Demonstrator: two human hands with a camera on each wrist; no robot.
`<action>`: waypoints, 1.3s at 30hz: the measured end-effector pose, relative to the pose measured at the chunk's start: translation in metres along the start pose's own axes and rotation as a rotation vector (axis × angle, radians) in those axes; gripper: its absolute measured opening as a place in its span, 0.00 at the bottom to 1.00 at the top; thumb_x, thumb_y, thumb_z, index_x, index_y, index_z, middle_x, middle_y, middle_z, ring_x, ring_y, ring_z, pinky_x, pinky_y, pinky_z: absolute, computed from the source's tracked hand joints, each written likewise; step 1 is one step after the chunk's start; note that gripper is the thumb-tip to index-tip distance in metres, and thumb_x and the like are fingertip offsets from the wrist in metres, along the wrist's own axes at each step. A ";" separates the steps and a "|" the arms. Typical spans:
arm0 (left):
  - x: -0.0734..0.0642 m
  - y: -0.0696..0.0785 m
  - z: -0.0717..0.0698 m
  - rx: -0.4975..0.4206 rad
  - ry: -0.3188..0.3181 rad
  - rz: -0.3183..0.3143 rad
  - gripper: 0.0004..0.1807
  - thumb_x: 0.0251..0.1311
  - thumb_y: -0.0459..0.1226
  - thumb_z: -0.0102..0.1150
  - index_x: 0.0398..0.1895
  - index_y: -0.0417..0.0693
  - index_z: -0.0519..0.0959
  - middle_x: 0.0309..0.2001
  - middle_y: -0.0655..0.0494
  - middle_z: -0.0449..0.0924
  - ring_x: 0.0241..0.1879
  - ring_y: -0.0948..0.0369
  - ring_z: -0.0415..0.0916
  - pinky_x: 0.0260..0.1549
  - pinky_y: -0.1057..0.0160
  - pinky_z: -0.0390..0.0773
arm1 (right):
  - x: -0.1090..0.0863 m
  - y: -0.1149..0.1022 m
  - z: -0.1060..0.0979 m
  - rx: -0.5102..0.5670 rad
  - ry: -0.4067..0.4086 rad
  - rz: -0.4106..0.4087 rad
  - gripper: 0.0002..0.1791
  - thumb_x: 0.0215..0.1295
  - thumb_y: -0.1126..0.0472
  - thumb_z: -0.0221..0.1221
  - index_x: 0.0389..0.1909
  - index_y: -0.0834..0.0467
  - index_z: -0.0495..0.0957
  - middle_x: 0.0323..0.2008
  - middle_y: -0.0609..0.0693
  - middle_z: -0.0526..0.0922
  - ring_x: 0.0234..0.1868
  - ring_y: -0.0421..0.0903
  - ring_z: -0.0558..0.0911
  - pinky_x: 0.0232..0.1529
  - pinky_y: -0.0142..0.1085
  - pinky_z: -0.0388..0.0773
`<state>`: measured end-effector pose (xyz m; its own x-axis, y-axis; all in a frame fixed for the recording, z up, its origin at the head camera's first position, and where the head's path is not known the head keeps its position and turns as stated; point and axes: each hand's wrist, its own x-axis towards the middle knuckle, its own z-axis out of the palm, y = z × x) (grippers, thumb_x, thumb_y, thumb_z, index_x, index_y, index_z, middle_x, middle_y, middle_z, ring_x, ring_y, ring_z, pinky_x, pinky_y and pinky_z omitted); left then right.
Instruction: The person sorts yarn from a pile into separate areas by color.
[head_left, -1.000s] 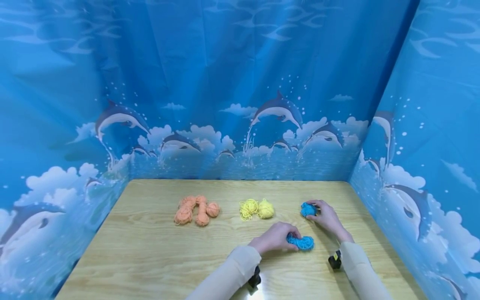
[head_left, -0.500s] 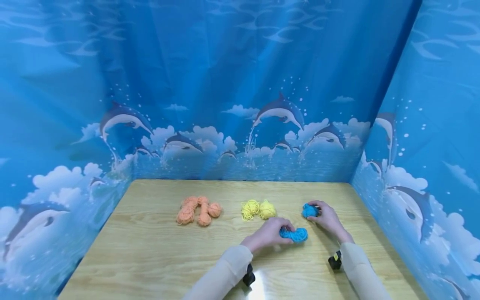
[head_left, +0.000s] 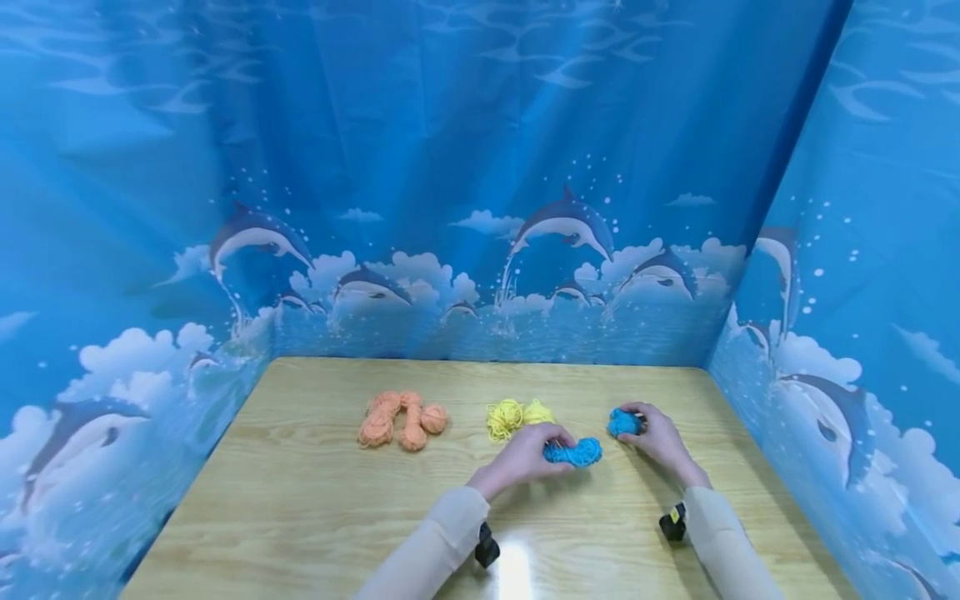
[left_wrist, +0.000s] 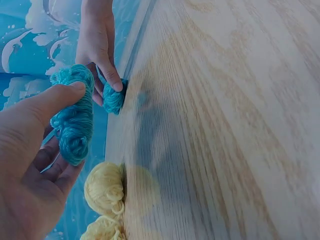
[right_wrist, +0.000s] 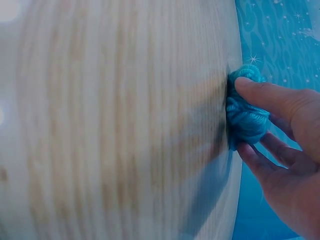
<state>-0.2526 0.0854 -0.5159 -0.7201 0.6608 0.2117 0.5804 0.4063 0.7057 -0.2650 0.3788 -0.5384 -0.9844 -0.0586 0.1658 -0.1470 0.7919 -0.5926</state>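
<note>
My left hand (head_left: 527, 454) holds a long blue skein of yarn (head_left: 573, 452) between thumb and fingers, raised over the table in the left wrist view (left_wrist: 73, 117). To the right, my right hand (head_left: 660, 442) grips a smaller blue ball of yarn (head_left: 624, 422) that sits on the tabletop; its thumb lies over one side and the fingertips round the other (right_wrist: 246, 107). Just behind the left hand are two yellow yarn balls, a loose one (head_left: 506, 418) and a rounder one (head_left: 537, 412) that the hand partly covers in the head view.
Several orange yarn bundles (head_left: 396, 419) lie on the left half of the wooden table (head_left: 315, 500). Blue dolphin-print curtains (head_left: 450, 167) hang behind the table and at its sides. A dark camera (head_left: 487, 546) is strapped at the left wrist, another (head_left: 672, 523) at the right.
My left hand has carried the blue skein leftward and away from me, toward the yellow yarn. The right hand has stayed on its blue ball, while the head view has shifted slightly.
</note>
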 end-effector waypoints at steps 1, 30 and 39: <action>-0.001 -0.001 -0.001 -0.004 0.003 -0.005 0.16 0.57 0.39 0.75 0.49 0.52 0.84 0.45 0.65 0.85 0.43 0.73 0.77 0.46 0.75 0.77 | 0.000 0.000 0.000 0.003 0.000 0.001 0.28 0.57 0.69 0.72 0.58 0.69 0.76 0.55 0.70 0.78 0.52 0.67 0.80 0.53 0.59 0.80; -0.059 -0.032 -0.045 -0.054 0.160 -0.169 0.15 0.58 0.41 0.74 0.48 0.55 0.85 0.44 0.64 0.84 0.44 0.67 0.79 0.46 0.65 0.81 | 0.002 0.001 0.001 0.002 -0.026 0.016 0.29 0.58 0.67 0.71 0.60 0.70 0.74 0.57 0.73 0.76 0.54 0.69 0.79 0.54 0.60 0.78; -0.089 -0.042 -0.061 -0.052 0.224 -0.223 0.15 0.58 0.41 0.74 0.47 0.54 0.84 0.44 0.62 0.84 0.45 0.62 0.80 0.48 0.61 0.82 | 0.003 0.002 0.002 0.012 -0.062 0.066 0.30 0.62 0.66 0.69 0.64 0.69 0.71 0.62 0.73 0.74 0.58 0.71 0.77 0.58 0.61 0.76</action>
<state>-0.2364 -0.0286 -0.5231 -0.8966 0.4013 0.1873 0.3827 0.4891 0.7838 -0.2685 0.3788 -0.5404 -0.9960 -0.0444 0.0777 -0.0827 0.7882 -0.6099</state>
